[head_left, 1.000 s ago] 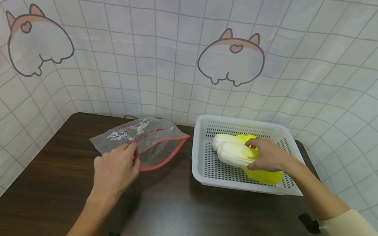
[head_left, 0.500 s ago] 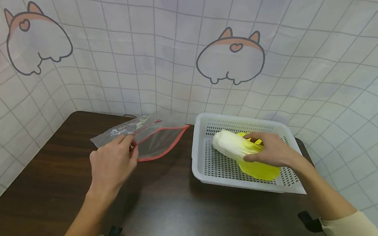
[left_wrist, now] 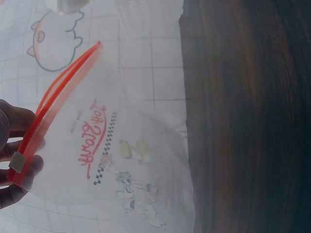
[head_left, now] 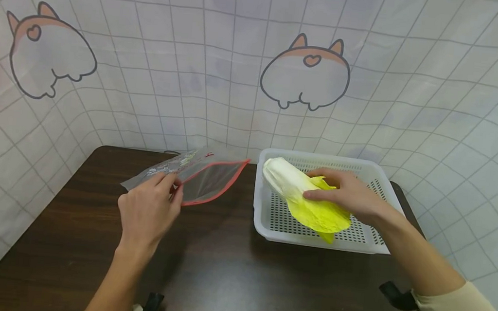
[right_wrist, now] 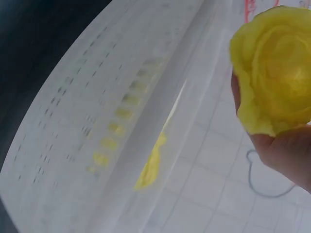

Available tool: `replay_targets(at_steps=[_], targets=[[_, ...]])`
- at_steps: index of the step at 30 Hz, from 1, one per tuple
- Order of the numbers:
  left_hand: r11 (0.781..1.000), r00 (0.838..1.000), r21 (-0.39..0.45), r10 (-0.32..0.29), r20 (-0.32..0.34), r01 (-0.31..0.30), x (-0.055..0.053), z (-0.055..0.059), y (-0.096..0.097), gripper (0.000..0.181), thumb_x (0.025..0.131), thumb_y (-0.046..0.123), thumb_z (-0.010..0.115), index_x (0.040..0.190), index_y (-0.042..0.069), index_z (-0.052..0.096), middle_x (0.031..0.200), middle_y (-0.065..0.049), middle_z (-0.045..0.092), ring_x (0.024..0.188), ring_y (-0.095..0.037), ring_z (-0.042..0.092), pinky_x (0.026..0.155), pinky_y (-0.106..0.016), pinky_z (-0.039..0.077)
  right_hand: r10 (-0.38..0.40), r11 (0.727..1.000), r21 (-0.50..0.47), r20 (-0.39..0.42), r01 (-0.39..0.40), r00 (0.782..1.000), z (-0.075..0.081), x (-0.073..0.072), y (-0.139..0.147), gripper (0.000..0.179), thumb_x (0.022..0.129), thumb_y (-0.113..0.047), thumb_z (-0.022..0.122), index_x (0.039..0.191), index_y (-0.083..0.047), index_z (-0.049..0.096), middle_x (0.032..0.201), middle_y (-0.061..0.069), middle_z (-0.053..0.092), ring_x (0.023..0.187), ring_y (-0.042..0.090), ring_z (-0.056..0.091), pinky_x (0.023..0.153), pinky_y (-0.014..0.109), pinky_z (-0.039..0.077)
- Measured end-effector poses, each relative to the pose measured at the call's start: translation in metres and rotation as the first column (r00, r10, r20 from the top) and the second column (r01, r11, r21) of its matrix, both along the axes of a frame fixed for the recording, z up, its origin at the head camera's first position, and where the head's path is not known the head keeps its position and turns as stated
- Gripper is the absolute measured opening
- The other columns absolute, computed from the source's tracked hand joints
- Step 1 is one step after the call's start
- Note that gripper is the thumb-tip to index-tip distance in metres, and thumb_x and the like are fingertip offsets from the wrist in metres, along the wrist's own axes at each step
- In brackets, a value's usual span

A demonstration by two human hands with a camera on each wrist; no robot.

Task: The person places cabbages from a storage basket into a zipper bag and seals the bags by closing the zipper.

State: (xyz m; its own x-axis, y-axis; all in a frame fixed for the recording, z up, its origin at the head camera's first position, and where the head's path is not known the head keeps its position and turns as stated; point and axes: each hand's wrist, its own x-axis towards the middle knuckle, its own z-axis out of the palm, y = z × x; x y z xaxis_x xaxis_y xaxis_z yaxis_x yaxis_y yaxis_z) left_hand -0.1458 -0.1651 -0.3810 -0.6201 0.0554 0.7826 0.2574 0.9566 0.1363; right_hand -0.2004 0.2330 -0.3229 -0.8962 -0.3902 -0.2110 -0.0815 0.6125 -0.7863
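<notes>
Head view shows a person's two bare hands above a dark brown, wood-grained desk (head_left: pixel 239 281). The left hand (head_left: pixel 150 211) pinches a clear, limp plastic zip bag (head_left: pixel 205 184) printed with red lettering and small cartoon figures, thumb and fingers curled at the near end of its mouth. From the left wrist, that pinch falls on the bag's narrow red zip strip (left_wrist: pixel 62 87), beside a small pale slider (left_wrist: pixel 17 162). Taking the bag by its strip, rather than by the thin film, probably gives the fingers something stiffer and keeps the mouth gaping; that gap faces right, its far corner just beside a white, rectangular, slotted plastic basket (head_left: pixel 312 242).

Over this basket, the right hand (head_left: pixel 344 192) grips a long head of cabbage (head_left: pixel 302 206), white at the base and bright yellow-green at the frilled leaves. Its fingers and thumb lie round the leafy half, and the head slants with its white end towards the bag and its leaves towards the near right. Such a hold likely gathers the loose leaves and leaves the firm base free to point forward. Right wrist view also catches a yellow leafy piece (right_wrist: pixel 150 170) behind the basket's wall, with yellow showing through the slots; the picture is too blurred to say whether it is another whole cabbage.
</notes>
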Motion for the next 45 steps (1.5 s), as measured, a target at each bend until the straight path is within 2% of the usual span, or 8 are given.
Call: replay_targets(at_steps=[2, 5, 11, 18, 24, 32, 40, 45], targets=[[1.0, 1.0, 0.006, 0.0, -0.001, 0.0, 0.001, 0.0, 0.0, 0.006, 0.085, 0.009, 0.078, 0.082, 0.01, 0.072, 0.073, -0.003, 0.069, 0.047, -0.028, 0.059, 0.036, -0.032, 0.028, 0.019, 0.99, -0.14, 0.125, -0.001, 0.992, 0.001, 0.001, -0.006, 0.061, 0.095, -0.035, 0.073, 0.149, -0.016, 0.053, 0.128, 0.02, 0.061, 0.088, 0.029, 0.067, 0.073, 0.032, 0.058], [1.0, 1.0, 0.013, -0.001, 0.0, 0.001, 0.001, 0.0, -0.001, 0.006, 0.086, 0.01, 0.078, 0.082, 0.009, 0.073, 0.074, -0.004, 0.07, 0.048, -0.028, 0.059, 0.036, -0.032, 0.027, 0.095, 0.951, -0.309, 0.259, -0.01, 0.961, 0.001, 0.004, -0.016, 0.058, 0.1, -0.027, 0.066, 0.152, -0.01, 0.047, 0.115, 0.017, 0.065, 0.08, 0.023, 0.069, 0.07, 0.029, 0.059], [0.999, 1.0, 0.036, -0.004, 0.0, 0.004, 0.002, 0.0, -0.002, 0.008, 0.087, 0.013, 0.078, 0.083, 0.009, 0.073, 0.075, -0.004, 0.072, 0.048, -0.028, 0.059, 0.037, -0.031, 0.026, 0.227, 0.883, -0.469, 0.383, -0.024, 0.895, 0.003, 0.011, -0.04, 0.054, 0.104, -0.02, 0.058, 0.153, -0.005, 0.042, 0.108, 0.009, 0.069, 0.079, 0.016, 0.073, 0.073, 0.028, 0.061], [0.998, 1.0, 0.058, -0.014, -0.011, 0.014, 0.003, 0.002, -0.004, 0.009, 0.089, 0.016, 0.078, 0.085, 0.008, 0.074, 0.076, -0.005, 0.073, 0.047, -0.027, 0.058, 0.037, -0.031, 0.026, 0.268, 0.873, -0.486, 0.428, -0.031, 0.863, 0.004, 0.014, -0.071, 0.056, 0.102, -0.02, 0.06, 0.153, -0.006, 0.043, 0.11, 0.008, 0.069, 0.085, 0.019, 0.073, 0.078, 0.031, 0.062], [0.998, 1.0, 0.063, -0.019, -0.013, 0.02, 0.0, 0.005, -0.005, 0.01, 0.089, 0.018, 0.077, 0.086, 0.009, 0.075, 0.079, -0.005, 0.074, 0.051, -0.029, 0.061, 0.038, -0.037, 0.032, 0.262, 0.89, -0.453, 0.43, -0.044, 0.864, 0.006, 0.01, -0.093, 0.046, 0.103, -0.025, 0.06, 0.141, -0.002, 0.051, 0.107, 0.009, 0.071, 0.087, 0.021, 0.074, 0.08, 0.033, 0.062], [0.998, 0.999, 0.027, -0.054, -0.006, 0.054, -0.002, 0.007, -0.006, 0.006, 0.089, 0.017, 0.077, 0.087, 0.011, 0.076, 0.079, -0.003, 0.074, 0.053, -0.027, 0.063, 0.039, -0.04, 0.037, 0.208, 0.924, -0.383, 0.464, -0.016, 0.861, 0.003, 0.0, -0.123, 0.046, 0.101, -0.033, 0.064, 0.136, -0.003, 0.058, 0.104, 0.011, 0.07, 0.086, 0.022, 0.072, 0.075, 0.034, 0.062], [0.994, 0.996, -0.046, -0.094, -0.002, 0.094, -0.001, 0.008, -0.006, 0.009, 0.087, 0.016, 0.083, 0.09, 0.009, 0.079, 0.082, -0.006, 0.075, 0.055, -0.023, 0.063, 0.042, -0.034, 0.041, 0.243, 0.886, -0.462, 0.536, 0.04, 0.808, -0.011, -0.006, -0.145, 0.043, 0.102, -0.028, 0.063, 0.137, -0.004, 0.055, 0.112, 0.01, 0.069, 0.094, 0.023, 0.07, 0.081, 0.037, 0.061], [0.992, 0.995, -0.07, -0.101, 0.004, 0.101, 0.001, 0.009, -0.006, 0.011, 0.086, 0.016, 0.085, 0.092, 0.008, 0.08, 0.085, -0.008, 0.076, 0.058, -0.025, 0.065, 0.044, -0.034, 0.045, 0.193, 0.866, -0.484, 0.557, 0.128, 0.808, -0.018, -0.008, -0.157, 0.042, 0.1, -0.026, 0.065, 0.135, -0.006, 0.053, 0.113, 0.008, 0.066, 0.096, 0.022, 0.068, 0.081, 0.035, 0.06]])
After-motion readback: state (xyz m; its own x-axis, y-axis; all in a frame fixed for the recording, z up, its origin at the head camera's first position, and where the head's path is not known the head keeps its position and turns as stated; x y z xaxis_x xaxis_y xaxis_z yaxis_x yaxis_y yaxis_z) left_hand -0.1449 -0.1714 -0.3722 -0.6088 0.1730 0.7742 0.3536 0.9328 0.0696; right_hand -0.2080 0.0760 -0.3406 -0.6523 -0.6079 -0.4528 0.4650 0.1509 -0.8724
